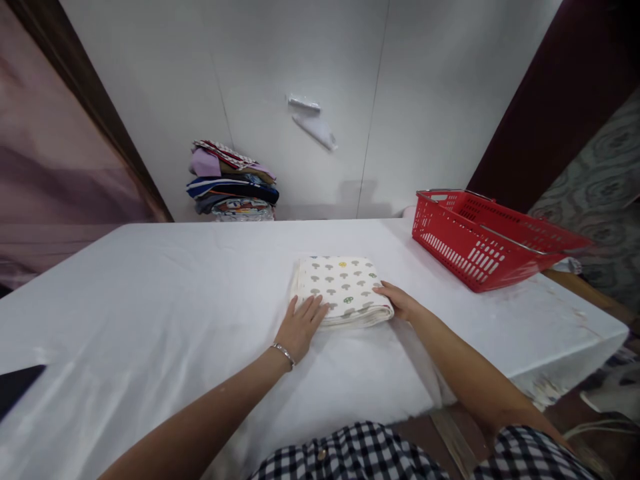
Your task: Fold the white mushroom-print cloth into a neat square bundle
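Observation:
A folded white cloth (345, 280) printed with grey mushrooms and a few green and yellow ones lies flat in several layers on the white-covered table. My left hand (301, 325), with a bracelet at the wrist, rests on its near left corner, fingers spread out flat. At the near right edge, my right hand (397, 300) grips the folded layers, thumb on top and the other fingers hidden beneath or behind the edge.
A red plastic basket (450, 233) with metal handles stands at the table's right end. Against the back wall rises a stack of folded clothes (233, 183). A dark flat item (19, 387) sits at the left edge. White sheeting (175, 287) covers the table.

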Available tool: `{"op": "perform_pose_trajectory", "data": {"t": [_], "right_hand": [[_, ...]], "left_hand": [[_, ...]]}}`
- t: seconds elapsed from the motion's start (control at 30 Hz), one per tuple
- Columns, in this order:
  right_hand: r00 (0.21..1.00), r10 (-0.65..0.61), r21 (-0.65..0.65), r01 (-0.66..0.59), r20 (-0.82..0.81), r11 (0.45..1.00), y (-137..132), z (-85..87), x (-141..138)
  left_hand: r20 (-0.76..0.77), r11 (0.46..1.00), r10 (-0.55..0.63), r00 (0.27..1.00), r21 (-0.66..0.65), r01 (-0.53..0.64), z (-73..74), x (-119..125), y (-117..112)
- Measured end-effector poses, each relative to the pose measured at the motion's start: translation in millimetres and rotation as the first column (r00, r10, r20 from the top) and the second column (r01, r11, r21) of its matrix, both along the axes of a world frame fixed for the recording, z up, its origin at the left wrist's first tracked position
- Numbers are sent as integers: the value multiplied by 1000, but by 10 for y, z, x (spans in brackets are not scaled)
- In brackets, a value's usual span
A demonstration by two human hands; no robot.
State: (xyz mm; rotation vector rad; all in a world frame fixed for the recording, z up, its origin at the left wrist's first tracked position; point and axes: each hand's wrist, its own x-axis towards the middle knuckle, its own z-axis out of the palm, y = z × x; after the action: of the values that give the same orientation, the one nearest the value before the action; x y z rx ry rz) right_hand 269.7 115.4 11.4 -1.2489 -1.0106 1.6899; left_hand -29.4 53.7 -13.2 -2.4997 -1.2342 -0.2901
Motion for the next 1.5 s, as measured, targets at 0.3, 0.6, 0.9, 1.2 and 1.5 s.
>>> {"op": "perform_pose_trajectory", "data": {"t": [0.3, 0.6, 0.9, 1.2, 1.5], "right_hand": [[995, -30, -30, 27, -93, 999, -452, 20, -479], [956, 274, 41, -279, 103, 959, -944, 95, -733], [675, -160, 378, -188, 720, 906, 372, 197, -696], [739, 113, 40, -186, 664, 982, 738, 126, -966], [859, 73, 70, -126, 507, 990, 580, -28, -1008]], "left_hand": [[66, 997, -12, 998, 71, 7, 301, -571, 410], [237, 926, 354, 905, -227, -303, 233, -1547, 481], [555, 557, 830, 50, -821, -128, 257, -1031, 145], [441, 445, 872, -211, -895, -32, 186, -858, 466], [603, 587, 798, 9, -774, -236, 273, -1024, 987]]}}
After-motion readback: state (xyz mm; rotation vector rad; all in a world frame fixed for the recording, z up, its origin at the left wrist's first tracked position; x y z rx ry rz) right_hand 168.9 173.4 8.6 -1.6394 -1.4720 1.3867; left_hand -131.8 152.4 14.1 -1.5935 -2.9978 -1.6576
